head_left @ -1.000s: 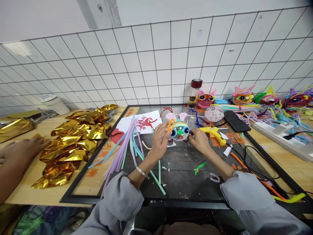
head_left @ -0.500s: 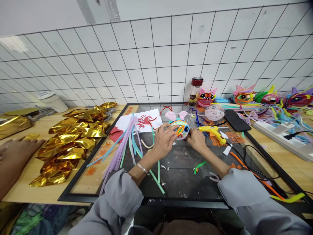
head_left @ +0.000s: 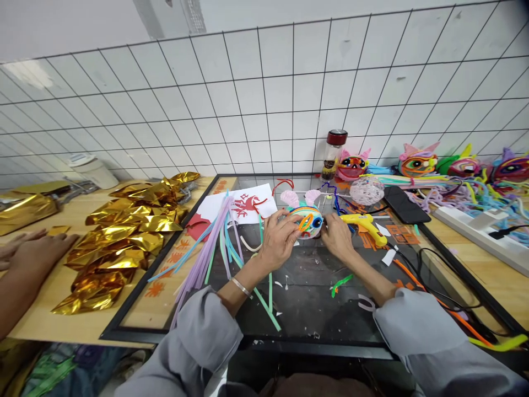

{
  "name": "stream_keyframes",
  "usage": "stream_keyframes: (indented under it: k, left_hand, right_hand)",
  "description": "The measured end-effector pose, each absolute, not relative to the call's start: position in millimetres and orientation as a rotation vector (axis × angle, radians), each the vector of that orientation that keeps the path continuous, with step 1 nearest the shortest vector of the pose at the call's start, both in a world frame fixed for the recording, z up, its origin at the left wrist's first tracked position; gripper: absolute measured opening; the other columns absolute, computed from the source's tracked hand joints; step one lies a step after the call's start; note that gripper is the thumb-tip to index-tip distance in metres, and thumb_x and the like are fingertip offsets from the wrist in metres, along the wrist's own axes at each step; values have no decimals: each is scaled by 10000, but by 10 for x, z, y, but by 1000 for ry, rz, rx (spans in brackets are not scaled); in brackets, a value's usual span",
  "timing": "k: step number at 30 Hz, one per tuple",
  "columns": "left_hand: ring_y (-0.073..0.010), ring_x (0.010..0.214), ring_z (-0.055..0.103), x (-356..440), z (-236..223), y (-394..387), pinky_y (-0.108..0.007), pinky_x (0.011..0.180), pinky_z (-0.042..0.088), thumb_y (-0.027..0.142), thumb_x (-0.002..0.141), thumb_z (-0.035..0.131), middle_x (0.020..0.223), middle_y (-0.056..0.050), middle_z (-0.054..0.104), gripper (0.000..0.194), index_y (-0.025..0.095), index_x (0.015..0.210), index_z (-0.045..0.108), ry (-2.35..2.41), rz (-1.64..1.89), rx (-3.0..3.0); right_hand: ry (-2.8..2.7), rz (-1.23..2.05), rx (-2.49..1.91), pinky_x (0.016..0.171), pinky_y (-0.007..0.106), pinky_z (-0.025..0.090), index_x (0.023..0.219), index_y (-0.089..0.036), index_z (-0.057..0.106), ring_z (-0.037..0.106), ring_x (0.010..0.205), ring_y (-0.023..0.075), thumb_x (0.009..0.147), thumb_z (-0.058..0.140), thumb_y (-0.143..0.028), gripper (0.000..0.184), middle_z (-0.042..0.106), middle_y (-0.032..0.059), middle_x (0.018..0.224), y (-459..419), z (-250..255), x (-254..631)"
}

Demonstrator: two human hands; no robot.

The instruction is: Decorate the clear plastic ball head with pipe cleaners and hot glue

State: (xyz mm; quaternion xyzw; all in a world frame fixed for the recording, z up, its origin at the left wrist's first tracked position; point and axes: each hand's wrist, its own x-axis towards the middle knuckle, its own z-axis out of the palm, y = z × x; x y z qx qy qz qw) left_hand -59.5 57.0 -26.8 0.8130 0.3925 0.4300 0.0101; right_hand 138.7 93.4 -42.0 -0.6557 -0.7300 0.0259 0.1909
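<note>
In the head view, a round animal head of striped pipe cleaners [head_left: 311,221] has a blue eye, an orange loop and two pink ears on top. My left hand [head_left: 281,236] is closed around its left side. At its right side, close to the eye, my right hand [head_left: 336,236] has its fingers bent together; what is between the fingertips is hidden. A yellow glue gun [head_left: 366,222] lies just right of my right hand, its nozzle pointing towards the knuckles.
Loose pipe cleaners [head_left: 206,248] and white paper with a red print [head_left: 248,205] lie left. Gold foil pieces [head_left: 124,242] lie near another person's hand [head_left: 41,253]. A glass bottle [head_left: 334,154], speckled ball [head_left: 367,191], phone [head_left: 407,205] and power strip [head_left: 481,231] stand or lie right.
The view has shifted slightly. The animal head is turned a little, showing more of the eye side. My hands stay on either side of it.
</note>
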Motion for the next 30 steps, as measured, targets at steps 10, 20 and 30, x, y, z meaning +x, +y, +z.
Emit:
stream_keyframes:
  k: [10, 20, 30]
  left_hand:
    - [-220, 1111, 569, -617, -245, 660, -366, 988, 417, 441, 883, 553, 1093, -74, 666, 264, 197, 795, 603, 1217, 1720, 1470]
    - [-117, 740, 621, -638, -179, 677, -243, 716, 471, 413, 630, 822, 767, 0, 621, 371, 162, 708, 560, 990, 1270, 807]
    - [-79, 592, 543, -628, -98, 602, -162, 500, 385, 459, 591, 817, 667, 11, 591, 396, 159, 712, 588, 1060, 1241, 833]
  right_hand:
    - [-1905, 416, -1364, 808, 376, 465, 1037, -152, 642, 586, 903, 255, 718, 450, -195, 375, 647, 106, 955, 1101, -634, 1475]
    - [-1767, 610, -1351, 777, 362, 488, 1012, -185, 666, 604, 808, 231, 650, 491, -212, 403, 705, 50, 901, 1041, -560, 1434]
    - [-1843, 602, -1341, 702, 342, 482, 1077, -148, 654, 602, 731, 226, 667, 485, -203, 446, 721, 62, 833, 876, -533, 1489]
